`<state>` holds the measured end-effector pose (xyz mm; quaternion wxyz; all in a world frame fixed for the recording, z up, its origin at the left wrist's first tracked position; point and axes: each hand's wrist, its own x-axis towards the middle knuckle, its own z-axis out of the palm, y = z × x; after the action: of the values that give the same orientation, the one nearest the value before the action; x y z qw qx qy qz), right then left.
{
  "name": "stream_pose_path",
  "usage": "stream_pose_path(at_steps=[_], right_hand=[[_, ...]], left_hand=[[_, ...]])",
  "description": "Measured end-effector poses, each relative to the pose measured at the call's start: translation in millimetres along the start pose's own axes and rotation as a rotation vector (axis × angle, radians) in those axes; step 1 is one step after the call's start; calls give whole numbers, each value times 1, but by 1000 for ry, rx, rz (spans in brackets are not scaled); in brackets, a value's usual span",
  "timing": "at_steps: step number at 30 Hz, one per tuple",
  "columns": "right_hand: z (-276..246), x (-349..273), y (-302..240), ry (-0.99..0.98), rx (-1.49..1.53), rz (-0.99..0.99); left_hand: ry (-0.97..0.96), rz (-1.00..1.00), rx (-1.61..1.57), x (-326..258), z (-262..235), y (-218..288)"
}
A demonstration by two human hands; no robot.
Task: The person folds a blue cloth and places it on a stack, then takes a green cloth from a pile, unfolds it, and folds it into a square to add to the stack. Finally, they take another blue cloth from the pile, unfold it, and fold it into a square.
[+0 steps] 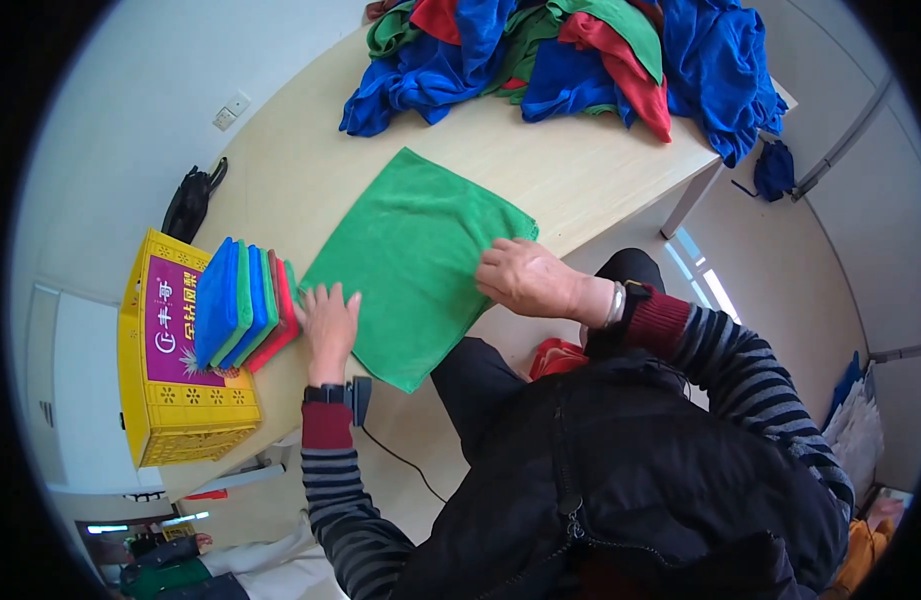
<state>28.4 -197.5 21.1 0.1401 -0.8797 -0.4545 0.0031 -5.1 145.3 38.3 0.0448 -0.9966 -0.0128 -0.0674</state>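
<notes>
A green cloth (412,255) lies spread nearly flat on the table in front of me, its near corner hanging past the edge. My right hand (536,278) is closed on the cloth's right edge, fingers curled over it. At the opposite side, my left hand (330,318) rests with fingers apart over the cloth's left corner. Just left of that hand stands a stack of folded cloths (245,305) in blue, green and red, next to the yellow crate.
A yellow plastic crate (195,425) with a purple panel sits at the table's left end, a black bag (188,203) behind it. Loose blue, red and green cloths (570,75) are heaped along the far side. A black cable (405,460) hangs below the near edge.
</notes>
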Motion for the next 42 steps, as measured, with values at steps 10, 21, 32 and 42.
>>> stream_pose_path(at_steps=[10, 21, 32, 42], right_hand=[[34, 41, -29, 246, -71, -101], [-5, 42, -3, 78, 115, -39], [23, 0, 16, 260, -5, 41], [9, 6, 48, 247, 64, 164]], left_hand=[[127, 556, -352, 196, 74, 41], [148, 135, -287, 258, 90, 75], [67, 49, -493, 311, 90, 99], [244, 373, -389, 137, 37, 130]])
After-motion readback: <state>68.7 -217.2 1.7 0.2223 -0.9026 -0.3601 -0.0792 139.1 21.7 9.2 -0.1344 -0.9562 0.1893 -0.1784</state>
